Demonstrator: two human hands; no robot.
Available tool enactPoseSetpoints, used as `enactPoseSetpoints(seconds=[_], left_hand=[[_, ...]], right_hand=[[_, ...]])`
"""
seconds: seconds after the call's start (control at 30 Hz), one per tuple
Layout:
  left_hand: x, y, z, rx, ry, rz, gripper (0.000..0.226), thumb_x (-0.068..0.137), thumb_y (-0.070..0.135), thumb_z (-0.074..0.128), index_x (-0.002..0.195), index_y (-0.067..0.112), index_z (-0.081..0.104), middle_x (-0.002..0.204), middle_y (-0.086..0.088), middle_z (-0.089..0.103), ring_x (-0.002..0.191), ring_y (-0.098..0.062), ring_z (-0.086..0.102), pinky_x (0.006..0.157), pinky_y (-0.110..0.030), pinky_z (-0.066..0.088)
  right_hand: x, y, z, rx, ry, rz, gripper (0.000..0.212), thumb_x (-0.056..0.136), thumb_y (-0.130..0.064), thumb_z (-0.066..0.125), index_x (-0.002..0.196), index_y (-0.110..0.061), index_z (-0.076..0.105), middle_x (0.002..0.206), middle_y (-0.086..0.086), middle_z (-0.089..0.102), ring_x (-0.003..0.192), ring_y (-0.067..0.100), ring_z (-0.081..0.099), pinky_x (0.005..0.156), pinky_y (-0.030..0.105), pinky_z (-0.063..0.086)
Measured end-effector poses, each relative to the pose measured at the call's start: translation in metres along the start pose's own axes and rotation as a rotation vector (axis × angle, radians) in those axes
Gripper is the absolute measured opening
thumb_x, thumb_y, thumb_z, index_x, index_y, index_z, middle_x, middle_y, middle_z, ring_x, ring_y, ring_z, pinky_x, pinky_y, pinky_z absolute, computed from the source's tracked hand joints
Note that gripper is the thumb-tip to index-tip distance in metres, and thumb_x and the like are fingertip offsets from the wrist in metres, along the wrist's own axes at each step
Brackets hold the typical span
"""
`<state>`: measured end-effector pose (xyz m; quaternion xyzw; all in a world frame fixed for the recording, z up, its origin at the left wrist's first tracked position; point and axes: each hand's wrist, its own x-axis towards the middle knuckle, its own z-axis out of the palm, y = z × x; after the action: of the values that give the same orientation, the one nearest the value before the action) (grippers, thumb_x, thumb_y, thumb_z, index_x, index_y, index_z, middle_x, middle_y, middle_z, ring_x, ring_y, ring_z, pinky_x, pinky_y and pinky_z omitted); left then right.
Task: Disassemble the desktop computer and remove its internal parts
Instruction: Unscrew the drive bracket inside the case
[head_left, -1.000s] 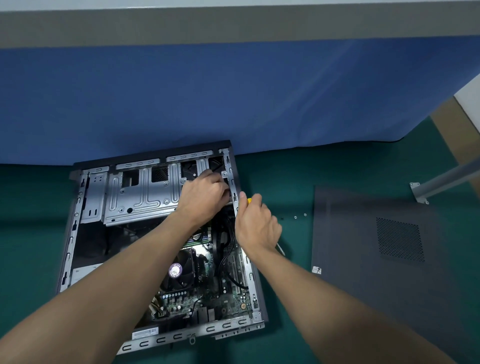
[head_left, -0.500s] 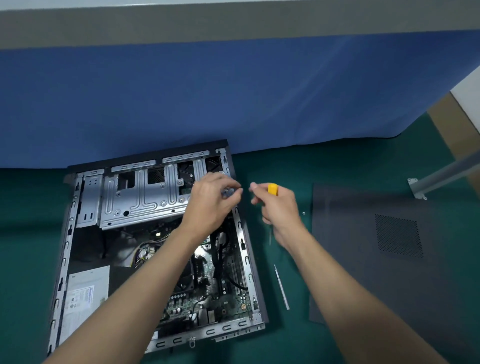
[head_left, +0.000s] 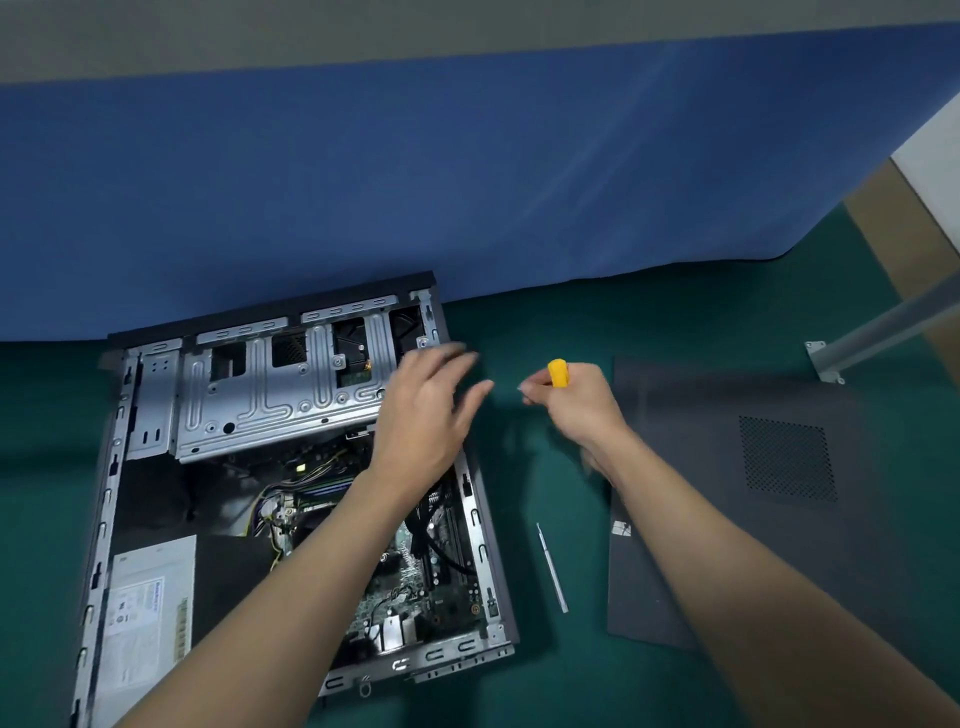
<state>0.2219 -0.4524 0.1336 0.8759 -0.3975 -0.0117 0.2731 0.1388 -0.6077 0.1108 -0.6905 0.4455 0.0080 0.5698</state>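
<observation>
The open desktop computer lay on the green desk at the lower left of the frame. The left hand hovered over its upper right corner, fingers spread and released. Right of centre, the right hand grasped a yellow-handled screwdriver.

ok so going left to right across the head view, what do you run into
power supply → left hand → right hand gripping the yellow screwdriver handle → side panel lying flat beside the case

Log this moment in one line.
left hand: open, over case edge | right hand: grips yellow-handled screwdriver | side panel: off, on mat
</observation>
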Motion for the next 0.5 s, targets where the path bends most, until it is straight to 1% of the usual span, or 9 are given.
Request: enactPoseSetpoints(seconds=[0.03, 0.07, 0.1, 0.17, 0.2, 0.27, 0.33, 0.43, 0.5], left_hand=[[-0.004, -0.009, 0.001, 0.081, 0.006, -0.078, 0.042, 0.095, 0.034, 0.059, 0.127, 0.008, 0.061, 0.133, -0.011, 0.056, 0.122, -0.030, 0.048, 0.102, -0.039, 0.037], [-0.009, -0.018, 0.001, 0.164, -0.020, -0.166, 0.047, 0.097, 0.041, 0.051, 0.135, 0.014, 0.054, 0.144, -0.011, 0.047, 0.131, -0.032, 0.040, 0.107, -0.043, 0.032], [-0.014, -0.028, 0.001, 0.235, -0.077, -0.250, 0.052, 0.098, 0.048, 0.042, 0.143, 0.021, 0.044, 0.152, -0.011, 0.034, 0.139, -0.033, 0.028, 0.111, -0.046, 0.025], [-0.026, -0.045, 0.001, 0.288, -0.210, -0.359, 0.059, 0.097, 0.059, 0.023, 0.151, 0.037, 0.024, 0.161, -0.007, 0.012, 0.148, -0.031, 0.003, 0.117, -0.047, 0.009], [-0.031, -0.051, 0.002, 0.280, -0.258, -0.376, 0.060, 0.095, 0.063, 0.016, 0.151, 0.043, 0.016, 0.162, -0.004, 0.005, 0.148, -0.028, -0.006, 0.118, -0.045, 0.002], [-0.035, -0.060, 0.001, 0.267, -0.303, -0.355, 0.060, 0.092, 0.066, 0.009, 0.149, 0.049, 0.010, 0.162, 0.000, 0.000, 0.147, -0.023, -0.015, 0.117, -0.041, -0.005], [-0.036, -0.064, -0.002, 0.273, -0.329, -0.330, 0.058, 0.092, 0.066, 0.009, 0.149, 0.051, 0.007, 0.162, 0.002, -0.002, 0.146, -0.023, -0.016, 0.115, -0.038, -0.009], [-0.035, -0.064, -0.003, 0.297, -0.353, -0.320, 0.055, 0.095, 0.063, 0.012, 0.148, 0.052, 0.005, 0.161, 0.002, -0.003, 0.146, -0.024, -0.017, 0.113, -0.036, -0.011], [-0.035, -0.063, -0.003, 0.295, -0.369, -0.321, 0.054, 0.096, 0.062, 0.013, 0.148, 0.052, 0.004, 0.161, 0.002, -0.005, 0.146, -0.023, -0.018, 0.113, -0.036, -0.011]], right_hand=[[0.006, 0.004, 0.004, -0.245, 0.087, -0.030, 0.012, 0.086, -0.019, 0.063, 0.075, -0.014, 0.065, 0.082, 0.006, 0.067, 0.071, 0.025, 0.060, 0.064, 0.031, 0.048], [0.011, 0.009, 0.008, -0.448, 0.125, -0.052, 0.015, 0.086, -0.020, 0.058, 0.073, -0.013, 0.059, 0.085, 0.009, 0.065, 0.078, 0.033, 0.059, 0.068, 0.033, 0.048], [0.015, 0.015, 0.015, -0.602, 0.122, -0.085, 0.015, 0.087, -0.019, 0.055, 0.074, -0.012, 0.054, 0.089, 0.012, 0.063, 0.082, 0.037, 0.059, 0.068, 0.034, 0.046], [0.023, 0.026, 0.029, -0.819, 0.076, -0.180, 0.006, 0.086, -0.013, 0.051, 0.081, -0.013, 0.055, 0.097, 0.014, 0.062, 0.088, 0.040, 0.060, 0.066, 0.034, 0.040], [0.026, 0.031, 0.036, -0.900, 0.060, -0.235, 0.009, 0.084, -0.010, 0.051, 0.086, -0.011, 0.059, 0.099, 0.013, 0.062, 0.090, 0.039, 0.060, 0.066, 0.034, 0.038], [0.032, 0.041, 0.046, -1.004, 0.053, -0.326, 0.018, 0.082, -0.007, 0.050, 0.095, -0.010, 0.063, 0.101, 0.012, 0.060, 0.089, 0.039, 0.062, 0.064, 0.035, 0.036], [0.037, 0.049, 0.053, -1.066, 0.045, -0.369, 0.020, 0.081, -0.005, 0.050, 0.097, -0.009, 0.062, 0.100, 0.012, 0.060, 0.087, 0.039, 0.063, 0.063, 0.035, 0.035], [0.042, 0.058, 0.056, -1.128, -0.004, -0.341, 0.021, 0.082, -0.005, 0.050, 0.099, -0.009, 0.062, 0.104, 0.012, 0.061, 0.091, 0.038, 0.062, 0.065, 0.035, 0.036], [0.044, 0.061, 0.053, -1.097, -0.025, -0.312, 0.020, 0.083, -0.010, 0.051, 0.100, -0.010, 0.061, 0.107, 0.013, 0.062, 0.094, 0.038, 0.062, 0.067, 0.035, 0.036]])
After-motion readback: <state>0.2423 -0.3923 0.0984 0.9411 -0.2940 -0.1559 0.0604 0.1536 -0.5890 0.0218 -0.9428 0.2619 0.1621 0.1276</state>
